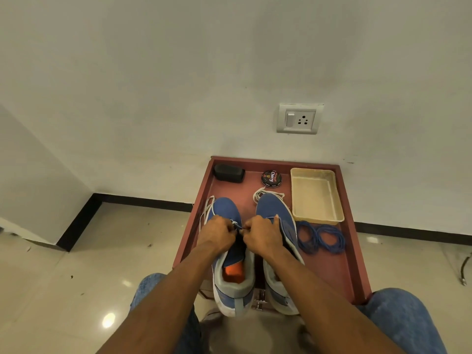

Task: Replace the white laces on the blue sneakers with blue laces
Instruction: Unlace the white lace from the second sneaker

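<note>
Two blue sneakers stand side by side on a small red table (329,267), toes away from me. Over the left sneaker (226,209) my left hand (217,232) and my right hand (260,235) meet, both pinching a blue lace (238,226) at its eyelets. The right sneaker (274,208) has no lace in view. A loose white lace (265,194) lies at its toe, and another white lace (205,213) hangs along the table's left edge. A coil of blue lace (320,237) rests to the right of the right sneaker.
At the table's back stand a black box (228,172), a round shoe polish tin (271,178) and a cream tray (316,195). A wall with a socket (298,118) rises behind. My knees in jeans flank the table over a tiled floor.
</note>
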